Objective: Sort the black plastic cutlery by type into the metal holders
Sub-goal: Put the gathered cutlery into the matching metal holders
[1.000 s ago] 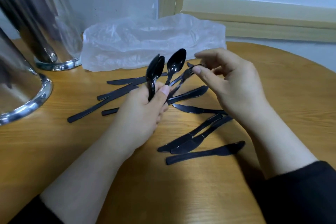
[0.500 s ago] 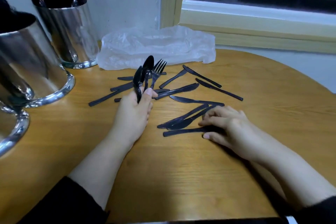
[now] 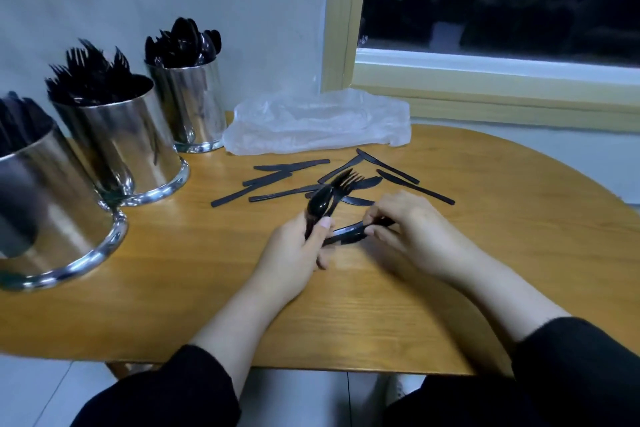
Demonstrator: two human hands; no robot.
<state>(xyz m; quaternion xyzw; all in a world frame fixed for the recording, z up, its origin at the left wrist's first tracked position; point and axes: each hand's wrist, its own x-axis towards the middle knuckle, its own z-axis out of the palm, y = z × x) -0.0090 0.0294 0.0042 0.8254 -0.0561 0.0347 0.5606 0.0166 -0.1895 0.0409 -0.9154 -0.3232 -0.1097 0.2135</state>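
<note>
1. The left hand (image 3: 298, 246) grips a small bunch of black cutlery by the handles: a spoon (image 3: 318, 205) and at least one fork (image 3: 346, 180) stand up and lean away from the person, above the table (image 3: 173, 288).
2. The right hand (image 3: 405, 229) pinches two or three knives (image 3: 346, 234) with curled fingers; they lie low over the wood, their tips reaching toward the left hand's thumb.
3. More knives lie scattered (image 3: 273, 180) flat on the table beyond both hands, some crossing each other, two (image 3: 414, 185) lying apart to the right.
4. Three shiny metal holders stand in a row along the left side. The far holder (image 3: 194, 104) has spoons, the middle holder (image 3: 121, 146) has forks, and the near holder (image 3: 48, 211) has dark cutlery whose type is hard to tell, as it is cut off by the edge.
5. A crumpled clear plastic bag (image 3: 318, 123) lies at the back of the table, just beside the far holder and below a window frame (image 3: 341, 17).
6. Both sleeves (image 3: 166, 392) are black.
</note>
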